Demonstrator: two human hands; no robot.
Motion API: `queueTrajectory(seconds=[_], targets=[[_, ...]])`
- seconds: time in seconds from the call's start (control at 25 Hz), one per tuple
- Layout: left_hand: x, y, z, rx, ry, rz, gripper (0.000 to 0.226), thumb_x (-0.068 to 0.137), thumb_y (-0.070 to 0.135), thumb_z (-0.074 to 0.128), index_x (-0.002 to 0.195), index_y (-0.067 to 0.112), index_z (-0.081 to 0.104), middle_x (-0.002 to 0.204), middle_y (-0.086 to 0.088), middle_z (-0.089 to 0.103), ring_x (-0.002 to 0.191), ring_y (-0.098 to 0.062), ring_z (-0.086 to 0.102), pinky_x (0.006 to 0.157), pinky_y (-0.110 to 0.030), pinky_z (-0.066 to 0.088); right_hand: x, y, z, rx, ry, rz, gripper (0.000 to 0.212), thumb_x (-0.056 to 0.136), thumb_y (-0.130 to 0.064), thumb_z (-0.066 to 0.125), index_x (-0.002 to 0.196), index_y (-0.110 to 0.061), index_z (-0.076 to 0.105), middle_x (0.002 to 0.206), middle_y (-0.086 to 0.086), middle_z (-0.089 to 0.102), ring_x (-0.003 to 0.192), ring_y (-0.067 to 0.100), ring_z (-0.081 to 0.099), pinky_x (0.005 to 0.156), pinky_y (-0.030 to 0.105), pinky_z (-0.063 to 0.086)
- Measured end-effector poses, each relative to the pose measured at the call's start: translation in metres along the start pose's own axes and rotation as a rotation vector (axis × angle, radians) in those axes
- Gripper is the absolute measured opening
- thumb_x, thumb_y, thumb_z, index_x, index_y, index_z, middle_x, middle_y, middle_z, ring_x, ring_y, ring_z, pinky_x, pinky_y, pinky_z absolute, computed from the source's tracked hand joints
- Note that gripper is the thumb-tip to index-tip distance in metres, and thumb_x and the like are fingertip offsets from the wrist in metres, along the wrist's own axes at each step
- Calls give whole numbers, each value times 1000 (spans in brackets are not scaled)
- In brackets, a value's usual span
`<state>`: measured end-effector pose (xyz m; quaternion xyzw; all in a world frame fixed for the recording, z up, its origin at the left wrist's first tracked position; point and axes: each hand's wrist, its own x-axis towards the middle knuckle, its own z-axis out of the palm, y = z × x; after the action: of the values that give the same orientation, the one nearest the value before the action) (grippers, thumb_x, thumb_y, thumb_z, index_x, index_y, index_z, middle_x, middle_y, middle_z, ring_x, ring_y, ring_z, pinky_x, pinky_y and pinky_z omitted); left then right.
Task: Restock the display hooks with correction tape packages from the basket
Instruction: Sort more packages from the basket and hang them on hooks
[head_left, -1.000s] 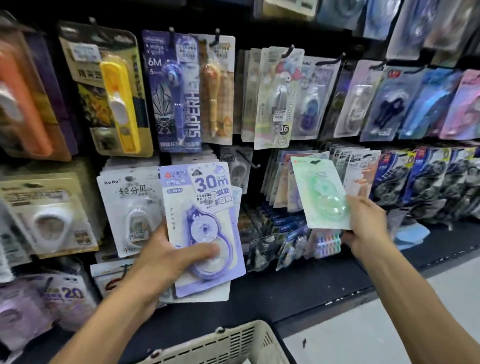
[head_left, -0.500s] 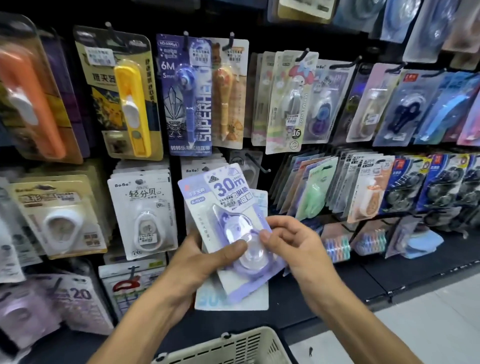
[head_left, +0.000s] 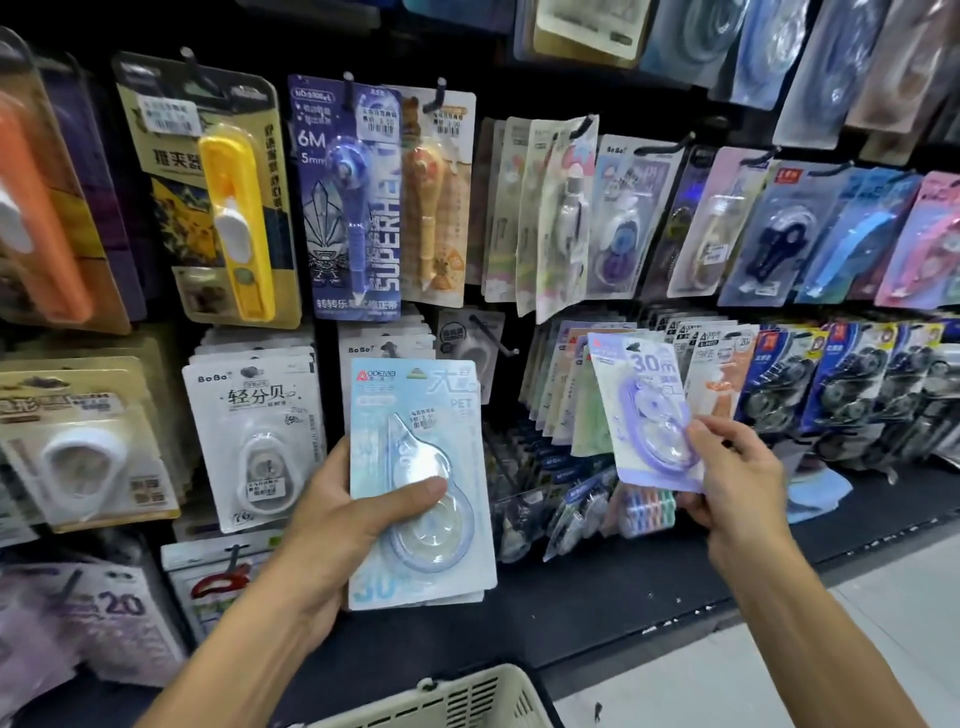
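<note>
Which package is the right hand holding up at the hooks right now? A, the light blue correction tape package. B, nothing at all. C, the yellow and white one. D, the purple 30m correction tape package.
D: the right hand pinches the purple 30m correction tape package by its lower edge, while the light blue correction tape package sits in the left hand.

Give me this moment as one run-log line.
left hand: grips pale blue carded tape package | right hand: pinches purple carded tape package near hooked row | white plastic basket: below
</note>
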<state>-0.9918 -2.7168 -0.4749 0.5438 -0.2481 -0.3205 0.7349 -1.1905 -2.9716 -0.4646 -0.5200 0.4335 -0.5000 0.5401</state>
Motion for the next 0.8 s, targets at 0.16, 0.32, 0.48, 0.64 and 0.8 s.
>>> queueTrajectory(seconds=[0.16,0.32,0.48,0.64,0.8], targets=[[-1,-2,2,-6,29,9,73,40,28,98,108,32,71,106,-5,80,91,-30,78,66,-38,63,-1,5,2,37,-42,101,30,97,-29,66,124,-17,60,110,4,65,59,16,58,45,25,49],[-2,-4,8,-30,82,38,66,43,27,98,103,33,72,102,-2,80,88,-26,79,62,-31,62,-44,2,20,-204,-265,-57,50,86,-43,76,127,-27,54,121,-7,64,104,18,64,88,40,55],[-6,-8,23,5,8,41,76,48,29,101,116,25,68,104,-2,80,92,-24,78,66,-31,62,-111,12,60,-178,-839,-90,51,64,-49,86,109,-32,70,86,-6,74,79,10,70,71,24,56],[-5,-1,14,-41,-5,83,70,61,18,91,125,25,64,115,-5,77,103,-27,75,77,-40,64,-82,3,54,212,-565,85,46,69,-24,85,108,-12,65,98,6,78,76,19,75,57,26,58],[-3,5,7,-39,63,127,58,68,13,79,123,24,66,116,-4,77,104,-27,75,91,-45,55,-32,-8,22,231,-191,52,28,89,-15,72,117,-14,65,93,5,75,45,14,60,30,22,40]])
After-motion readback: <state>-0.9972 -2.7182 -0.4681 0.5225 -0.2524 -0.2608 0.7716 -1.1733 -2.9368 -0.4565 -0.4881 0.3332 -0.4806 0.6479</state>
